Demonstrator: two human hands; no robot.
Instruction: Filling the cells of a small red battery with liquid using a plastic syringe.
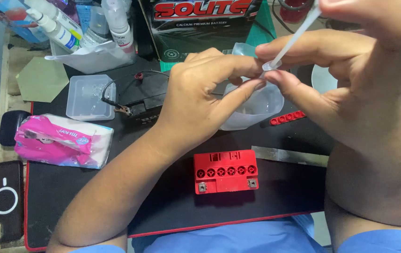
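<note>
Red small battery sits near on the bench with six ports open, both hands' fingers pinching a clear dropper above a plastic cup.

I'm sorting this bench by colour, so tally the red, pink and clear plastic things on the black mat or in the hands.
Red: 2, the battery and the cap strip.
Pink: 1, the tissue pack.
Clear: 3, the lidded box, the cup and the pipette held by both the left hand and the right hand.
Total: 6
</note>
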